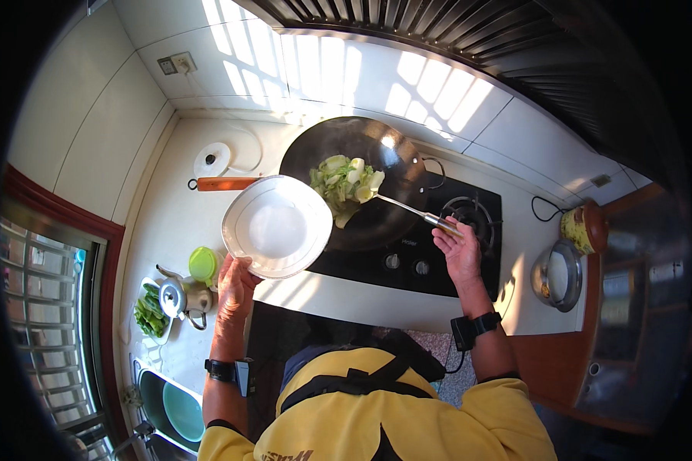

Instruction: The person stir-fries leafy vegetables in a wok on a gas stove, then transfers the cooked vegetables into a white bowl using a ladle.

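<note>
My left hand [235,288] grips the near rim of an empty white bowl-like plate [277,226], tilted beside the wok's left edge. In my right hand [460,249] is the handle of a metal cooking utensil [405,206]; its head is hidden among cooked leafy greens. These chopped pale and green cabbage-like vegetables [346,183] lie in a large dark wok [392,158] on a black gas hob [369,267]. The wok's orange wooden handle [225,184] points left, partly behind the plate.
On the left counter are a white round device [212,159], a green-lidded container [202,264], a metal kettle [193,298] and a plate of green vegetables [151,314]. A sink [150,392] holds a teal basin [183,410]. A metal bowl [571,276] and a yellow pot [576,227] stand right. Above hangs a range hood [438,34].
</note>
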### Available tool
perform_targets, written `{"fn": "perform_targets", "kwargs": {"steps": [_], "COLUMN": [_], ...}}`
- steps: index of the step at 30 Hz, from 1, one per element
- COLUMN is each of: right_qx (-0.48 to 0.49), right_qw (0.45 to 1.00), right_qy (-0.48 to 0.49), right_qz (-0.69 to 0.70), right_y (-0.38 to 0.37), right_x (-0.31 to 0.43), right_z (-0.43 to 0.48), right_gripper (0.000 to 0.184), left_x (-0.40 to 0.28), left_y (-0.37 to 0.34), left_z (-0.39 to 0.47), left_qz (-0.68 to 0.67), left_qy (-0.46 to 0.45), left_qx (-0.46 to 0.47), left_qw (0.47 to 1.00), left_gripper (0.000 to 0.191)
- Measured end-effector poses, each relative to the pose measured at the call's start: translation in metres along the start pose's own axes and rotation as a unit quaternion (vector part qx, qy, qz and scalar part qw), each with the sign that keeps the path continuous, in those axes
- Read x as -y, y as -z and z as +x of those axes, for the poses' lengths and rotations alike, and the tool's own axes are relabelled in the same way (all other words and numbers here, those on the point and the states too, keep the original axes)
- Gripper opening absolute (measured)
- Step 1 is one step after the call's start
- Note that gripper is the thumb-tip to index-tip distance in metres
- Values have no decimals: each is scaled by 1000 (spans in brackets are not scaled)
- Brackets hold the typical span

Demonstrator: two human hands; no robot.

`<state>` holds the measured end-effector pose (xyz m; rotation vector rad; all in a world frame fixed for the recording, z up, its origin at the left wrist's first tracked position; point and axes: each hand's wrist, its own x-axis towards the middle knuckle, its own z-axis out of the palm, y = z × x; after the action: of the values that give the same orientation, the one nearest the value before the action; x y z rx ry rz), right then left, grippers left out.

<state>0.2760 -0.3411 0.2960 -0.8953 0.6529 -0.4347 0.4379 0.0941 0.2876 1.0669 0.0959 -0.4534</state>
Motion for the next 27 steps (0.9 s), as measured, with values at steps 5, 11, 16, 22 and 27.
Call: {"fn": "perform_targets", "kwargs": {"steps": [5,11,16,22,27], "right_qx": [-1,3,10,59,93], "right_qw": [1000,999,998,993,984], "right_qy": [15,38,63,88,93], "right_qz": [9,2,-18,-52,-117], "right_y": [13,13,4,-14,-35], "right_x": [13,39,69,114,139], "right_z": [-2,-6,-10,-21,-31], "right_gripper": [45,45,47,44,46], "left_x": [-7,-11,-15,-12,3], "left_y": [-19,-29,-42,-56,-72], "left_z": [0,8,14,31,45], "left_qz": [2,18,39,44,-6], "left_qy": [-13,9,35,64,83], "left_qx": [50,34,42,53,83], "left_qw": [999,999,998,996,993], "left_gripper": [40,40,39,42,45]}}
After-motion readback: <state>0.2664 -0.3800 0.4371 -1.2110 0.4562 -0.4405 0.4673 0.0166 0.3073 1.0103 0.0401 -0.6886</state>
